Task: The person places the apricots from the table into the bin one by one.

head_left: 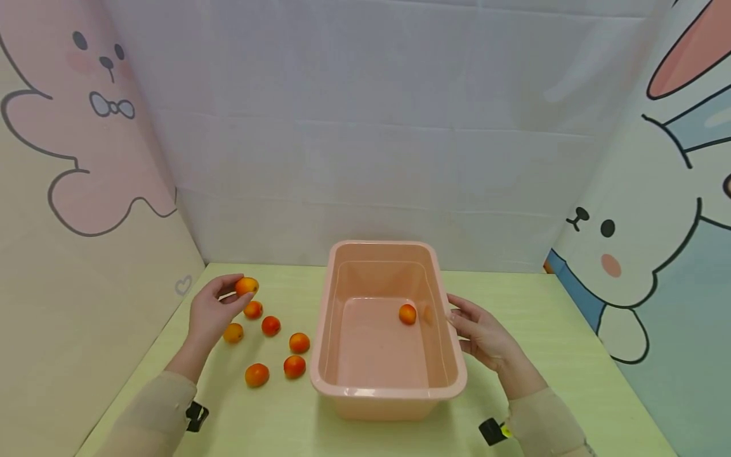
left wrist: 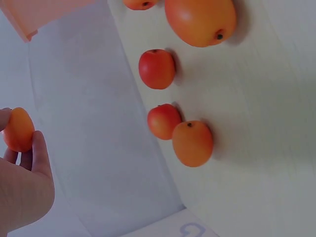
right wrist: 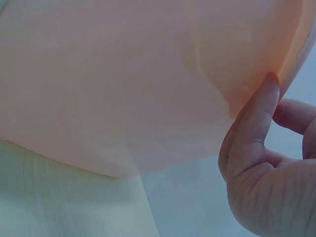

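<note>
Between the thumb and fingers of my left hand (head_left: pixel 210 309) is a small, rounded orange-yellow fruit (head_left: pixel 247 286), raised above the table at the left; the left wrist view also shows this grip. My right hand (head_left: pixel 484 334) holds the right rim of a pink plastic basin (head_left: pixel 377 355), its fingertips at the edge in the right wrist view. One orange fruit (head_left: pixel 407 314) lies on the basin's floor, near its right wall. Several similar fruits lie between the left hand and the basin, among them a red one (head_left: pixel 271 326) and an orange one (head_left: pixel 257 375).
The pale yellow-green table (head_left: pixel 525 330) meets a white cloth backdrop (head_left: pixel 377 158) behind. Side panels with cartoon animals stand at left and right. Two fruits, one red (left wrist: pixel 164 121) and one orange (left wrist: pixel 192 143), appear close together in the left wrist view.
</note>
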A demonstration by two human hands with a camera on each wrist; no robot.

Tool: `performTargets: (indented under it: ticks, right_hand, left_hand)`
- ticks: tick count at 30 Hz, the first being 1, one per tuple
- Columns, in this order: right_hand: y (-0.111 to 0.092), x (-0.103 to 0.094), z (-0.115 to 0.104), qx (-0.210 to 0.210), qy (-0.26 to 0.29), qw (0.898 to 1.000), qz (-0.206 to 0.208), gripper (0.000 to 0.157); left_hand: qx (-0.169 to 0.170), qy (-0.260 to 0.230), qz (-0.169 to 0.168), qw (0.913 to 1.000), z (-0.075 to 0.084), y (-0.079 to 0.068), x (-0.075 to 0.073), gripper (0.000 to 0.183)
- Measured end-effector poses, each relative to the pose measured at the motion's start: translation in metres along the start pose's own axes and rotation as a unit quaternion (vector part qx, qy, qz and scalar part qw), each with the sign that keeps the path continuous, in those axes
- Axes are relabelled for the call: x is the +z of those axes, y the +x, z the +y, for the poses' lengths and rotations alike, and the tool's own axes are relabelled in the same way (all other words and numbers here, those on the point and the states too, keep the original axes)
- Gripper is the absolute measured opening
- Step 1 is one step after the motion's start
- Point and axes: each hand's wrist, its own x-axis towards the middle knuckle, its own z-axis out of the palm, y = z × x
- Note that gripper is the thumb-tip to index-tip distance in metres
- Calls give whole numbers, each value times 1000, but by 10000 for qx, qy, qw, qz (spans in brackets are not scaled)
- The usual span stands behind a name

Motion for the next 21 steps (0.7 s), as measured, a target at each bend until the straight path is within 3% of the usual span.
performTargets:
  ticks: [9, 21]
  right_hand:
    - [2, 0, 2, -9, 51, 10000, -6, 60]
    - [1, 0, 2, 12, 78, 9999, 75, 61]
  left_hand:
    - [158, -175, -331, 9992, 24, 11, 20, 50]
    - [473, -333, -444, 9973, 66, 29, 38, 49]
